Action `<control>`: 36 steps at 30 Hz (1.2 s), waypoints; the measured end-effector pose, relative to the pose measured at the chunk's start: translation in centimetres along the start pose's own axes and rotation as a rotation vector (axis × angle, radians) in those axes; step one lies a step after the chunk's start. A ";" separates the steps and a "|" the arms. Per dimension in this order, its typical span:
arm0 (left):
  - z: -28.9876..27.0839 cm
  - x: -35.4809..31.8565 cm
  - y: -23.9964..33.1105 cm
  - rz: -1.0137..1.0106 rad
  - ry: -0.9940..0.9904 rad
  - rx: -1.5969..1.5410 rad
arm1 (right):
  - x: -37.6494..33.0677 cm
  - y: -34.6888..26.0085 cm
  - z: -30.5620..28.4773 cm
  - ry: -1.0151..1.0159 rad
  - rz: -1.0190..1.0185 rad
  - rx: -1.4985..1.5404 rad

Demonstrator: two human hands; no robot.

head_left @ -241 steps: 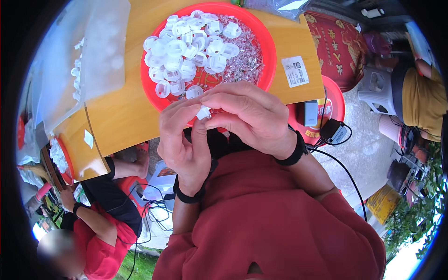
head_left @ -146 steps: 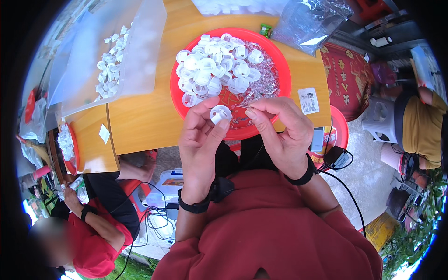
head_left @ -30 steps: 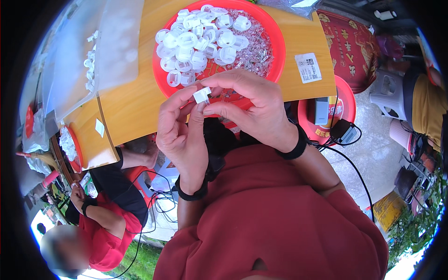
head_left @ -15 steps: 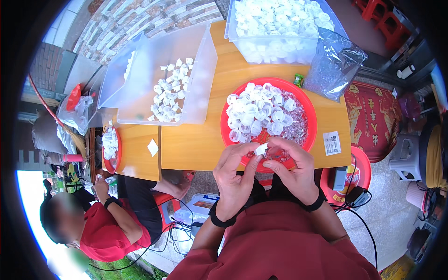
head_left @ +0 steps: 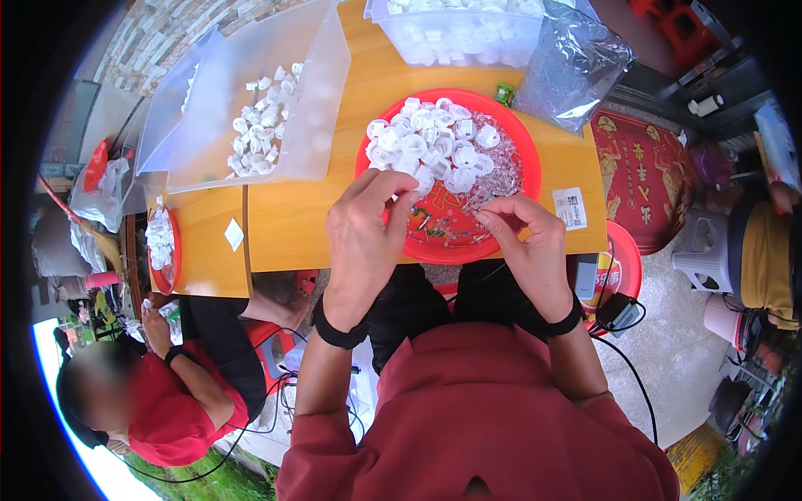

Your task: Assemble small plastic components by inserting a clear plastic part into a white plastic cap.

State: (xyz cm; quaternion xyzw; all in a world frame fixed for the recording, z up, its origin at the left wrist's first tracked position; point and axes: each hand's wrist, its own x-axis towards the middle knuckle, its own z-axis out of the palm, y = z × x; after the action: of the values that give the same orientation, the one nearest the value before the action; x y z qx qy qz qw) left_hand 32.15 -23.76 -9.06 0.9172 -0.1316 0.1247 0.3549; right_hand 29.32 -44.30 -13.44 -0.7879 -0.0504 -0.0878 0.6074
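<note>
A red round tray point(head_left: 531, 159) holds a heap of white plastic caps point(head_left: 439, 138) with rounded, clear-looking ends, and small clear plastic pieces point(head_left: 505, 171) along its right side. My left hand point(head_left: 363, 238) reaches over the tray's near left rim. Its thumb and forefinger are pinched at a white cap on the near edge of the heap. On the tray's right, my right hand point(head_left: 533, 242) has its thumb and forefinger together beside the clear pieces; whatever lies between those tips is too small to make out.
A translucent bin point(head_left: 313, 125) lying at the left holds white pieces. Beyond the tray stand a full plastic tub point(head_left: 468, 52), a clear bag point(head_left: 576, 67) and a small green packet point(head_left: 504, 93). A white label point(head_left: 571, 209) lies right. Another person point(head_left: 188, 401) works at the left.
The white piece held between both hands is no longer there. My hands have moved apart, left to the white heap, right to the clear pieces. The whole view has shifted.
</note>
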 end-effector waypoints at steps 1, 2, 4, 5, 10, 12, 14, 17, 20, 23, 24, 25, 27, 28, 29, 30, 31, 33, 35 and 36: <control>1.5 -1.0 -0.8 -0.005 -0.058 0.013 | 0.1 0.1 -0.2 -0.011 0.004 -0.051; 2.5 -1.6 -0.9 -0.013 -0.066 -0.001 | 0.2 0.2 -0.5 -0.017 0.013 -0.107; 3.7 -2.6 -1.0 -0.029 -0.112 0.119 | 0.3 0.2 -0.8 -0.006 0.024 -0.131; 4.0 -2.7 -1.1 -0.041 -0.101 0.093 | 0.3 0.2 -0.9 -0.009 0.007 -0.176; 4.4 -2.9 -1.0 -0.045 -0.109 0.261 | 0.5 0.0 -0.3 -0.038 -0.012 -0.257; 4.5 -3.0 -0.9 -0.063 -0.141 0.318 | 0.4 0.1 -0.1 -0.036 -0.041 -0.256; 4.6 -3.0 -0.7 -0.057 -0.150 0.347 | 0.4 0.1 0.1 -0.036 -0.045 -0.265; 4.8 -3.2 -0.9 -0.029 -0.110 0.325 | 0.4 0.3 0.6 -0.042 -0.067 -0.253; 4.3 -3.3 -1.0 -0.079 -0.123 0.085 | 0.6 0.2 1.1 -0.071 -0.148 -0.217; 3.4 -3.1 -0.7 -0.343 -0.270 -0.420 | 0.4 0.5 1.5 -0.129 -0.228 -0.207; 3.2 -2.9 -0.7 -0.340 -0.269 -0.419 | 0.4 0.6 1.6 -0.163 -0.244 -0.213; 3.1 -2.7 -0.8 -0.348 -0.250 -0.436 | 0.6 0.6 1.6 -0.161 -0.246 -0.213; 3.2 -2.5 -1.1 -0.357 -0.236 -0.455 | 0.6 0.7 1.6 -0.118 -0.216 -0.180; 3.3 -2.4 -1.3 -0.376 -0.210 -0.479 | 0.7 0.8 1.5 -0.117 -0.214 -0.181; 3.4 -2.4 -1.4 -0.396 -0.183 -0.502 | 0.8 0.8 1.3 -0.111 -0.214 -0.194; 3.4 -2.4 -1.6 -0.397 -0.185 -0.501 | 0.9 0.8 1.2 -0.105 -0.214 -0.207; 3.5 -2.3 -1.8 -0.378 -0.152 -0.516 | 0.9 0.5 1.1 -0.104 -0.212 -0.205; 3.6 -2.2 -1.8 -0.357 -0.123 -0.533 | 1.1 0.3 1.1 -0.096 -0.198 -0.203; 3.4 -2.0 -1.0 -0.415 -0.171 -0.566 | 1.1 0.4 1.3 -0.111 -0.211 -0.169; 3.3 -2.0 -0.6 -0.412 -0.174 -0.564 | 1.1 0.4 1.4 -0.129 -0.226 -0.135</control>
State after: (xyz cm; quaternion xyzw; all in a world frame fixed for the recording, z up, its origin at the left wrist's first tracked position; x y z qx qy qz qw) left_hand 30.96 -25.24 -12.44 0.7975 -0.0029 -0.0691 0.5993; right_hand 30.57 -43.11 -13.97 -0.8202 -0.1718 -0.1078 0.5350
